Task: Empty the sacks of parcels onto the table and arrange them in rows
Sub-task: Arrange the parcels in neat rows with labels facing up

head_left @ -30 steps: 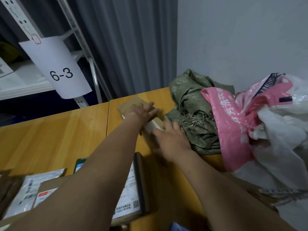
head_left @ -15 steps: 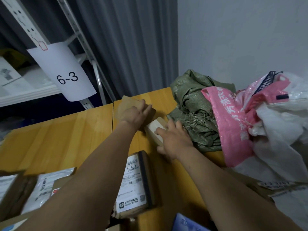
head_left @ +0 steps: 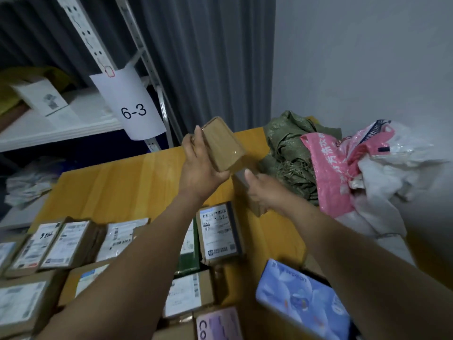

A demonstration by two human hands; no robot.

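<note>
I have the left hand (head_left: 199, 168) up above the far half of the wooden table (head_left: 117, 185), its fingers and thumb clamped round a small brown parcel (head_left: 223, 143) wrapped in clear tape. The parcel is tilted, its far end pointing up toward the grey curtain (head_left: 208, 57), clear of the table. Just to the right and lower, the right hand (head_left: 268, 193) grips a second brown parcel (head_left: 242, 192), thumb on top and fingers curled under it; I cannot tell whether this one touches the table. The two parcels sit very close, nearly touching. On the near side of the table, labelled parcels lie in rows: a box with a white shipping label (head_left: 218, 231) right under the hands, a line of similar boxes (head_left: 66, 244) running off to the left, and more rows nearer still, partly hidden by my forearms. A blue printed box (head_left: 301, 293) lies at the near right. At the far right corner, against the wall, a crumpled green sack (head_left: 291, 153), a pink sack (head_left: 328, 175) and a white sack (head_left: 382, 187) are heaped together. On the far left, a shelf rack (head_left: 56, 128) carries a paper sign (head_left: 130, 104) reading 6-3.
</note>
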